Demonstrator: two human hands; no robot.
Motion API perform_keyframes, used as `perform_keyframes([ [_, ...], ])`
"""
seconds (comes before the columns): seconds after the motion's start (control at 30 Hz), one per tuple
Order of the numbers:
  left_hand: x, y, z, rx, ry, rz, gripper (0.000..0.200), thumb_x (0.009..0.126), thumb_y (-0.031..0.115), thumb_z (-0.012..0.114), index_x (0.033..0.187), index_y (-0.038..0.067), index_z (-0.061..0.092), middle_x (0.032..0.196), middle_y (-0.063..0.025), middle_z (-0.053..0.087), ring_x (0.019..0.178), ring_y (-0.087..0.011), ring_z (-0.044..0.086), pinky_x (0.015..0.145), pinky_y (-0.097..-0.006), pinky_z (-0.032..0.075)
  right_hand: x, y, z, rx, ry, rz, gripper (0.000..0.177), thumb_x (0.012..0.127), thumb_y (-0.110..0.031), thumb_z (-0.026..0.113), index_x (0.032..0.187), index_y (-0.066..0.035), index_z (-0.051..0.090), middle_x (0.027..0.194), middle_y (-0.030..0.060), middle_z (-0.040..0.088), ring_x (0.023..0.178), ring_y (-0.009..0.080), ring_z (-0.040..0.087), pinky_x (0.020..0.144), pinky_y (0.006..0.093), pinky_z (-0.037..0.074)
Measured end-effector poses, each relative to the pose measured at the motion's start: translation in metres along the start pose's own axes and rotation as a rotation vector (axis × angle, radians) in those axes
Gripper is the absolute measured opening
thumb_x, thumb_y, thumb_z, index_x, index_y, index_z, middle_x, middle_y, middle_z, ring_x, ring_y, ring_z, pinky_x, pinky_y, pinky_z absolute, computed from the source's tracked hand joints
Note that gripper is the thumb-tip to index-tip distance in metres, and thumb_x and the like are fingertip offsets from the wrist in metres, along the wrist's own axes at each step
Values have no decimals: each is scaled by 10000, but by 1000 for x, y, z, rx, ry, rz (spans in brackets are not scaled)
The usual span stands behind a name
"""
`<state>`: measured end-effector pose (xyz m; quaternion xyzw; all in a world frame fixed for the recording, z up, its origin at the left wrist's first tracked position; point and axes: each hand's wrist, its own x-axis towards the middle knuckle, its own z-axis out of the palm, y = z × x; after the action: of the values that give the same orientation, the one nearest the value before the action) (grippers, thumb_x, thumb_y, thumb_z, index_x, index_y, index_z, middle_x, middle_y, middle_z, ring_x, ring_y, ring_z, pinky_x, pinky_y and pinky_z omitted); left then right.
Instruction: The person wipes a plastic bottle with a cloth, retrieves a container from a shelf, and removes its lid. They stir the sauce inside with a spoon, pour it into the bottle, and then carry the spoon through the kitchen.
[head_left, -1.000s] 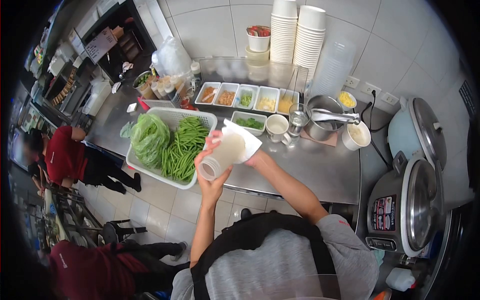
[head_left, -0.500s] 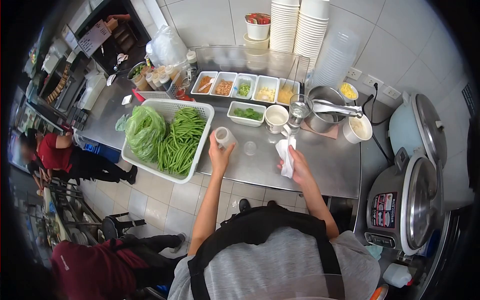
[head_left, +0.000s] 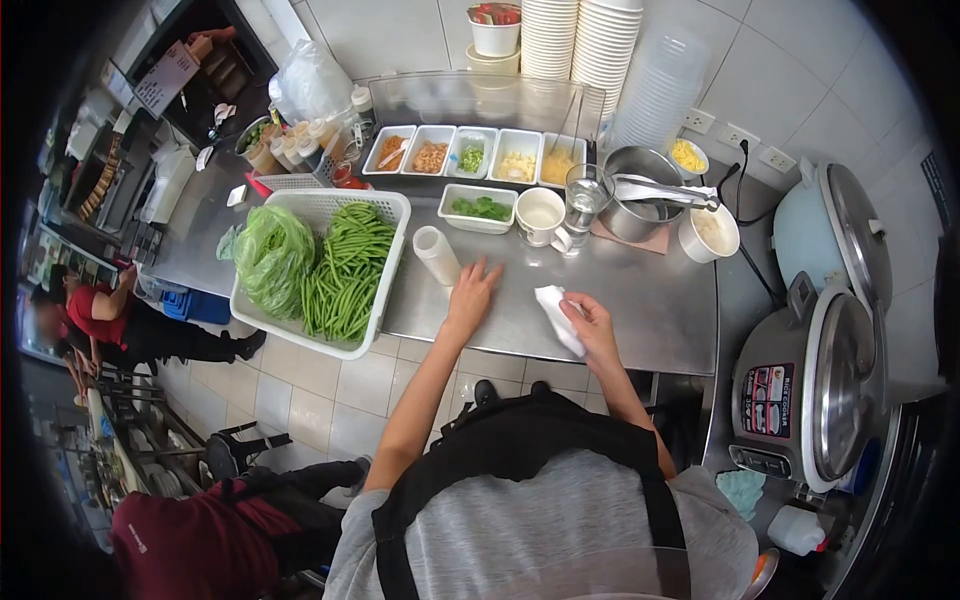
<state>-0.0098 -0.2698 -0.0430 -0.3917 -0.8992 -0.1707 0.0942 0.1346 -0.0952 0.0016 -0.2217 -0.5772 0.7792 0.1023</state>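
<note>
My left hand (head_left: pixel 474 300) reaches over the steel counter (head_left: pixel 640 300), fingers stretched out and pointing down near its surface. Just left of it stands a translucent squeeze bottle (head_left: pixel 436 256) with its top uncapped. Whatever lies under the fingers is hidden. My right hand (head_left: pixel 597 335) pinches a folded white paper towel (head_left: pixel 560 318) above the counter's front edge. Beyond the hands are a white mug (head_left: pixel 541 215), a clear glass pitcher (head_left: pixel 586 196) and a white tub of green herbs (head_left: pixel 478 208).
A white basket (head_left: pixel 398 235) of green beans (head_left: pixel 345 275) and bagged greens (head_left: pixel 274 258) sits left. Topping trays (head_left: pixel 472 152) line the back. A steel pot (head_left: pixel 636 195) with tongs and a rice cooker (head_left: pixel 800 400) stand right. Two co-workers (head_left: pixel 200 540) are at left.
My left hand has let go of the bottle, which now stands on the counter, and moved right over where a clear round piece lay. The right hand has drawn the paper towel slightly nearer.
</note>
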Motion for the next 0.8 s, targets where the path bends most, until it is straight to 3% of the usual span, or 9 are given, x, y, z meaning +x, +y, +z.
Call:
perform_keyframes([
  [0.07,-1,-11,4,-45,-126,-44,545,743,-6,596,1261,36,432,1221,-169,467,1030,-345,514,858,-399,459,4,1,4,-134,-26,-227,249,781,-38,640,1024,-1,602,880,52,599,776,138,571,682,233,445],
  [0.13,-9,-3,-18,-735,-134,-365,456,820,55,559,1254,10,425,1190,-189,498,938,-306,578,781,-368,513,13,3,4,-546,-26,-699,239,780,-25,623,1016,9,598,878,73,605,773,170,577,690,247,447],
  [0.3,-30,10,-77,-2145,-305,-788,358,908,228,513,1102,-71,494,957,-171,621,842,-240,649,705,-253,571,8,-43,57,-627,-69,-976,224,707,36,593,921,-25,621,938,101,596,878,269,567,753,336,448],
  [0.4,-40,7,-79,-2402,-348,-725,364,908,233,515,1106,-72,501,978,-183,617,845,-246,649,687,-260,574,16,-52,74,-790,-420,-1263,225,699,38,575,910,-23,621,957,91,614,864,258,570,732,346,455],
  [0.47,-41,2,-92,-2142,-252,-737,365,907,236,517,1103,-72,507,965,-180,622,827,-247,652,681,-262,575,19,-66,78,-965,-549,-1346,237,697,29,572,922,-22,626,953,79,627,860,250,571,724,335,463],
  [0.6,-46,5,-106,-1754,-192,-618,360,906,238,519,1082,-76,519,947,-171,627,791,-248,657,691,-274,574,24,-45,77,-665,-753,-796,271,682,15,581,942,-35,641,942,67,633,892,247,557,760,319,464],
  [0.67,-54,1,-98,-2060,-264,-703,365,910,249,506,1086,-70,524,931,-154,626,826,-249,652,724,-296,566,21,-46,80,-482,-810,-372,296,671,30,575,949,-38,649,945,63,634,916,247,547,774,319,460],
  [0.73,-57,3,-91,-2473,-349,-788,327,898,227,531,1049,-62,557,897,-143,632,803,-237,655,741,-306,563,19,-56,91,-633,-788,-899,273,696,50,562,944,-21,649,942,76,634,889,236,559,754,310,466],
  [0.8,-50,7,-116,-2167,-218,-747,302,877,191,564,1054,-54,566,889,-126,629,806,-211,650,728,-290,558,18,-58,97,-721,-723,-1182,242,731,58,551,944,-4,646,941,79,635,851,210,572,735,295,470],
])
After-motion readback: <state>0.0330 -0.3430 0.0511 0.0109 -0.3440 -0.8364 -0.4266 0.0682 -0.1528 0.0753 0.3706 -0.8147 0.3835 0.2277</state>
